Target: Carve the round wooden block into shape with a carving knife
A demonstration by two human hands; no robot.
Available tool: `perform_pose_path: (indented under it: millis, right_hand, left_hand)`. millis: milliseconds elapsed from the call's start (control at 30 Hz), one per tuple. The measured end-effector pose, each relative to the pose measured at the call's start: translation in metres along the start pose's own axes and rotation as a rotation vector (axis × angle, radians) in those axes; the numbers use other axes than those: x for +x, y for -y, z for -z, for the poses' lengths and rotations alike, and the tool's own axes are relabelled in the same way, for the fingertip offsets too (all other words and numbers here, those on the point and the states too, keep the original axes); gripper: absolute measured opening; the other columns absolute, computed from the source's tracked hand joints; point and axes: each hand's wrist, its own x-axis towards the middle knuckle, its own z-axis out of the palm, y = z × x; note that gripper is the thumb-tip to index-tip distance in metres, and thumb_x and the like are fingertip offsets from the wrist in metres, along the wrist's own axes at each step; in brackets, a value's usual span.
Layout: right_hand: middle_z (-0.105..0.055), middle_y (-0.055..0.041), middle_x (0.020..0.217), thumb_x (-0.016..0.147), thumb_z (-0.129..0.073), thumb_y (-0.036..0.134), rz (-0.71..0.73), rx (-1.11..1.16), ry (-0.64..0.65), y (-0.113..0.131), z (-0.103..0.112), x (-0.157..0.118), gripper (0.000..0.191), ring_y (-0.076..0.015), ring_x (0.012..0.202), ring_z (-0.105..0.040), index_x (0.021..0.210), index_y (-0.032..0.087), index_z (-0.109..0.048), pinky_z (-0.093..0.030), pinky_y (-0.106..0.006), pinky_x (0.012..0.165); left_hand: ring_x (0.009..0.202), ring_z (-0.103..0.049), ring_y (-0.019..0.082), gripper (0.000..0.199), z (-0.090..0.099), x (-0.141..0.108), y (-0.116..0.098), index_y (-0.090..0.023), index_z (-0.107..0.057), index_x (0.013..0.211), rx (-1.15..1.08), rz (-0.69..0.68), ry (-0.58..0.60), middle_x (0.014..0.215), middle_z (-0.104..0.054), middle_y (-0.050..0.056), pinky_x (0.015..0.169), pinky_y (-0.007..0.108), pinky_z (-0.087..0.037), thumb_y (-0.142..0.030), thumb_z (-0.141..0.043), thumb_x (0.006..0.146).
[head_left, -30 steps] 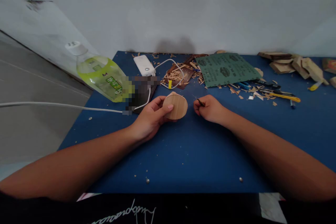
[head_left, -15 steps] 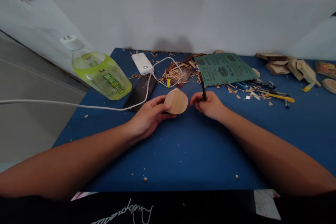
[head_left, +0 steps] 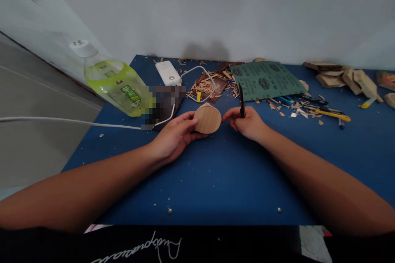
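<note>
My left hand (head_left: 180,133) pinches a round, flat piece of wood (head_left: 208,120) by its left edge, thumb on top and fingers beneath. Its broad face, with fine striped grain, is turned up towards me, and a lighter pointed bit shows at its far edge. Just to the right, my right hand (head_left: 245,122) is closed round a slim black pen-shaped tool (head_left: 241,100) that stands nearly upright out of the fist. I cannot make out the tool's lower end. The right index finger reaches to the wood's right edge, touching it or very close.
Behind the hands lie wood shavings (head_left: 205,84), a green sandpaper sheet (head_left: 268,81) and a white power bank (head_left: 168,73) with a cable. A bottle of yellow-green liquid (head_left: 119,86) stands left. Right are a yellow cutter (head_left: 335,115) and wood blocks (head_left: 352,78).
Both hands keep their holds, nearly still. The black tool's upper end now leans slightly further left. The view has shifted a little.
</note>
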Motion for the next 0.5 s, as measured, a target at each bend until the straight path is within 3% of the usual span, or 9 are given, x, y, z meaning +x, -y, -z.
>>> perform_pose_path:
  millis: [500]
  right_hand:
    - [-0.053, 0.0043, 0.052, 0.058, -0.044, 0.021, -0.027, -0.092, 0.038, 0.0027, -0.0012, -0.001, 0.042, -0.0115, 0.049, -0.042, 0.082, 0.017, -0.079, -0.028, -0.026, 0.05]
  left_hand:
    - [0.106, -0.071, 0.029, 0.027, 0.0006, -0.0004, -0.001, -0.013, -0.07, 0.116, 0.003, 0.011, 0.023, 0.12, -0.072, 0.015, 0.083, 0.042, -0.064, -0.015, -0.064, 0.089]
